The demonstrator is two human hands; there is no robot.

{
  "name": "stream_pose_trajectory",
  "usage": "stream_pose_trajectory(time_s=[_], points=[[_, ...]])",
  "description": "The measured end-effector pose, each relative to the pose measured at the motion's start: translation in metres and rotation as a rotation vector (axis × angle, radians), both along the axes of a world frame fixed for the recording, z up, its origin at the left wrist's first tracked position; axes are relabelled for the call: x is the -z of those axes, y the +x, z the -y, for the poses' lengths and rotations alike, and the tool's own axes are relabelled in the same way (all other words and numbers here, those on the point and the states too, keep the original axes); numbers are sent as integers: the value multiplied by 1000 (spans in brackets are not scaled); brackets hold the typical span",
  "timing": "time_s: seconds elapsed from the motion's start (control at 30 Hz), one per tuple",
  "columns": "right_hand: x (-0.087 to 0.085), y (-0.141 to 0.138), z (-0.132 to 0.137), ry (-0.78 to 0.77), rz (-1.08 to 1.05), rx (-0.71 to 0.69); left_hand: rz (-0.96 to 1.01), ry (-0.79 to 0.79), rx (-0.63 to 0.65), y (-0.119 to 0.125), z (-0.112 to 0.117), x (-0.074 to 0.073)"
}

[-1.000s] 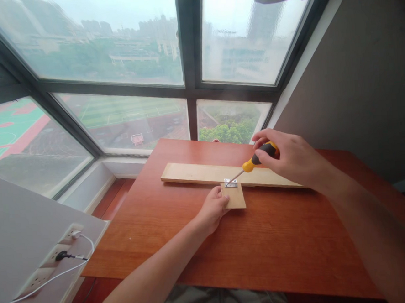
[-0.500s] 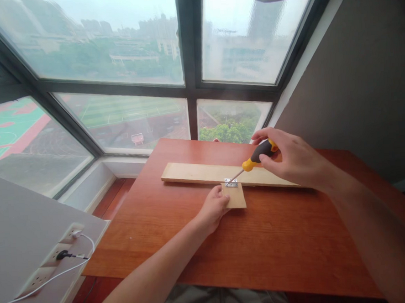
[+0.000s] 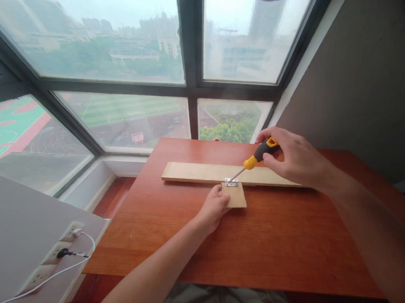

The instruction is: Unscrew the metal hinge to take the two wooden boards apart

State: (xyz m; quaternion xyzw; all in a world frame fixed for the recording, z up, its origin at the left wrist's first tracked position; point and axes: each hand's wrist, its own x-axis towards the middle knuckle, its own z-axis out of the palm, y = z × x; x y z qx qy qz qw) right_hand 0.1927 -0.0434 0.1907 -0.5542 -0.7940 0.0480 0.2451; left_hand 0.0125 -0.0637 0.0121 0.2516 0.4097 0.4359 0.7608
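Observation:
My right hand (image 3: 290, 157) is closed around a screwdriver (image 3: 259, 155) with a black and yellow handle. Its shaft slants down to the left, and the tip meets a small silver hinge (image 3: 231, 182). The hinge spans the edge of a long pale wooden board (image 3: 193, 171) and a small square wooden piece (image 3: 236, 197). With thumb and fingers, my left hand (image 3: 215, 208) grips the small piece by its left side. Any screw under the tip is too small to make out.
A reddish-brown wooden table (image 3: 153, 241) carries the boards. Large windows (image 3: 117, 111) rise behind it. On the low wall at left are sockets (image 3: 57, 252) with a white cable (image 3: 52, 272) and a black plug (image 3: 62, 253). A grey wall (image 3: 365, 68) stands at right.
The screwdriver handle has turned slightly in my right hand, showing more of its yellow end. My left hand and the boards keep their places.

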Motion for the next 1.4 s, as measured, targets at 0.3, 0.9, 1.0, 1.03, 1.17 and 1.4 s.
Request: stream_pose_trajectory(time_s=[0.3, 0.9, 1.0, 1.03, 1.17, 1.4], points=[[1, 5, -4, 28, 39, 69, -1, -5, -3, -1, 1, 0], [3, 10, -3, -38, -54, -21, 7, -6, -9, -1, 0, 1], [3, 9, -5, -21, 3, 81, 12, -7, -11, -1, 0, 2], [3, 9, -5, -11, 13, 97, 11, -6, -11, -1, 0, 2], [3, 13, -3, 9, -45, 10, 1, -4, -5, -1, 0, 1], [4, 11, -4, -6, -39, 42, -1, -6, -5, -1, 0, 0]])
